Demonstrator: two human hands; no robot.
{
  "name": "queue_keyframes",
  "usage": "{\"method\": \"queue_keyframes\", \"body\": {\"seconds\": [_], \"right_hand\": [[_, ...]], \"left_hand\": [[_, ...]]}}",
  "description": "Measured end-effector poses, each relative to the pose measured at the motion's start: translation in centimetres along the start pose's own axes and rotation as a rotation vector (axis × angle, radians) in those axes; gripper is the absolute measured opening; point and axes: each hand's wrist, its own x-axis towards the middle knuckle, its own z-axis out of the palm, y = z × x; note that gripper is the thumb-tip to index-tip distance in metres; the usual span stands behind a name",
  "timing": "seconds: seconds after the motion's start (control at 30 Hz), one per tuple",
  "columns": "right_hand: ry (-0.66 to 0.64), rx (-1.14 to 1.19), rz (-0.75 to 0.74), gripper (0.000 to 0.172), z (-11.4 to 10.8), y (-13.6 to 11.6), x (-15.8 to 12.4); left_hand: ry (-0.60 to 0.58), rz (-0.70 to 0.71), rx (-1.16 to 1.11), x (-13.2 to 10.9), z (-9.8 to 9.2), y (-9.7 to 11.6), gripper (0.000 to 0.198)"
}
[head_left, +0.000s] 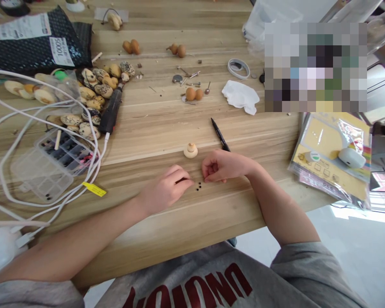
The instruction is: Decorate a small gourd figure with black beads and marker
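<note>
Head view: left hand (165, 190) pinched, right hand (223, 166) curled, near the table edge (167, 252).

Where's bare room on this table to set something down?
Bare wood lies between the engraving pen and the black marker, and along the table's near edge below the left hand and right hand. The left end is crowded: patterned gourds, white cables, a plastic compartment box.

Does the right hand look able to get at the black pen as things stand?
Probably yes: the black pen lies just beyond the right hand, its end almost touching, with nothing between them.
</note>
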Motion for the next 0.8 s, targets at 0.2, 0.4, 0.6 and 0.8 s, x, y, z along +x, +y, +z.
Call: {"method": "queue_keyframes", "body": {"seconds": [0.2,0.4,0.6,0.8], "right_hand": [[0.007,0.004,-0.004,0.005,0.04,-0.13,-0.03],[0.008,0.023,0.002,0.006,0.02,-0.25,-0.08],[0.008,0.009,-0.002,0.006,-0.03,-0.21,-0.07],[0.005,0.017,-0.006,0.005,0.04,-0.02,0.0]], "left_hand": [[-0.007,-0.005,0.004,-0.08,0.07,-0.08,0.018],[-0.003,0.011,0.003,-0.08,0.01,-0.12,0.019],[0.036,-0.006,0.035,0.07,-0.05,0.01,0.017],[0.063,-0.04,0.047,0.18,-0.06,0.09,0.014]]}}
